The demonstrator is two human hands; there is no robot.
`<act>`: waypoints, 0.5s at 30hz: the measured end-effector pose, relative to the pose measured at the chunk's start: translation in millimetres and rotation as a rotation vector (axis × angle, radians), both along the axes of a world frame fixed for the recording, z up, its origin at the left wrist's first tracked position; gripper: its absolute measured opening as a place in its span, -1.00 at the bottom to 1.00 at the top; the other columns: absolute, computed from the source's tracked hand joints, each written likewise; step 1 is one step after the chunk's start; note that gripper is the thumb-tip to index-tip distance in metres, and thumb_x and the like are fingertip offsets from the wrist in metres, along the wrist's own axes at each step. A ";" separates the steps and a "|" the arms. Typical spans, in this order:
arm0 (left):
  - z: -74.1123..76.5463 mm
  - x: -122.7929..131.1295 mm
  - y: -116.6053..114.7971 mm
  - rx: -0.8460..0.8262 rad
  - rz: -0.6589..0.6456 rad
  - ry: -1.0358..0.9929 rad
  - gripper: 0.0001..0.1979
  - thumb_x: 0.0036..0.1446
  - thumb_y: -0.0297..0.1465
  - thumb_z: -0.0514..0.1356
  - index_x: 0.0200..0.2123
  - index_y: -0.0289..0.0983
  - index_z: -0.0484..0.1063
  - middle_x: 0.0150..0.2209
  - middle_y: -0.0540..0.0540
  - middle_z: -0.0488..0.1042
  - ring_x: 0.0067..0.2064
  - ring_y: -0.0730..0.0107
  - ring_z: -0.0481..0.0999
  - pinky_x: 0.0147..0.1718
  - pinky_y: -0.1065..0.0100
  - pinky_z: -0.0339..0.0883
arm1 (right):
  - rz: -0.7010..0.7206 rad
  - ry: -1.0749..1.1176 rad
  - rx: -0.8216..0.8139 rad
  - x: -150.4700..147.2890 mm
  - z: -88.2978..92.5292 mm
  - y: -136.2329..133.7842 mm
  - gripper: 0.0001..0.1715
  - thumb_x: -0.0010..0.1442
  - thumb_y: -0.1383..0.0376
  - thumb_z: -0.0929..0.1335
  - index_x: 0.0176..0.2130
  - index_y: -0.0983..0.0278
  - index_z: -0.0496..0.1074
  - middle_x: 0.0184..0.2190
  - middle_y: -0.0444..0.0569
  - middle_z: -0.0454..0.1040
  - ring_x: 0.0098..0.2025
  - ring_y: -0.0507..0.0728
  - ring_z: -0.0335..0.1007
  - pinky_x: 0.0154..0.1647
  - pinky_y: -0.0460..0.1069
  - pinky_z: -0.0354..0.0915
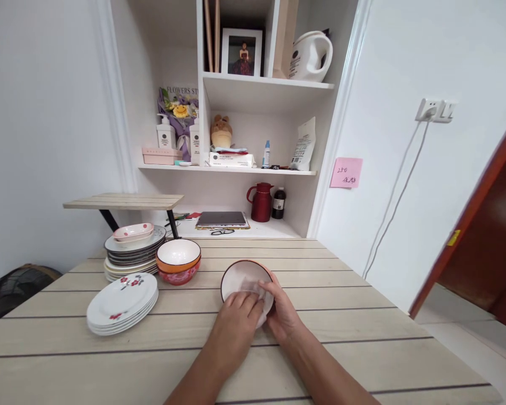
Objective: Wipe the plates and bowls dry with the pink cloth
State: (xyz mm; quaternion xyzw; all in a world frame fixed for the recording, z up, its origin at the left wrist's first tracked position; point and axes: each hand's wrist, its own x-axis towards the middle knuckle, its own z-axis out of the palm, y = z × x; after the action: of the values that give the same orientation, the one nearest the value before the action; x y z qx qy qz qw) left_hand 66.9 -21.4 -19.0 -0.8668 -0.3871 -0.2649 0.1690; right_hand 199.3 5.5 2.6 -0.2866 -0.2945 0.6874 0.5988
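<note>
A bowl (233,277) with a white inside and a dark rim is tilted toward me above the middle of the table. My right hand (285,316) grips its right side, thumb over the rim and fingers around the outside. Inside the bowl, my left hand (237,323) presses a thin white wipe (261,319) against the wall, fingers bent over it. Part of the wipe hangs over the near rim. Whether it is paper or cloth, I cannot tell. Most of the bowl's outside is hidden by my hands.
Left on the slatted table (185,337) are stacked flower-patterned plates (120,298), two nested orange and red bowls (178,275), and a taller plate stack (130,253) topped by a pink-dotted dish (134,231). Behind stand a small raised shelf (124,201) and a red jug (261,203).
</note>
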 end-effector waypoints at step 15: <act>-4.7 -3.3 7.3 0.094 -0.087 -0.093 -0.63 0.33 -0.55 -0.06 0.15 -0.30 0.30 0.06 -0.15 0.51 0.09 0.27 0.47 0.03 0.20 0.41 | 0.027 -0.085 0.125 -4.5 8.5 -6.3 -0.34 -0.03 0.26 0.48 0.09 0.13 0.40 -0.28 -0.08 0.60 -0.25 0.18 0.49 -0.21 0.00 0.35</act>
State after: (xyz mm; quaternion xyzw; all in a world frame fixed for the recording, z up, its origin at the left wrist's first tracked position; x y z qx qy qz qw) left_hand 63.7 -14.1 -23.7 -0.8607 -0.3437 -0.3300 0.1795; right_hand 194.7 -0.8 11.1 -0.2736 -0.3661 0.6630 0.5930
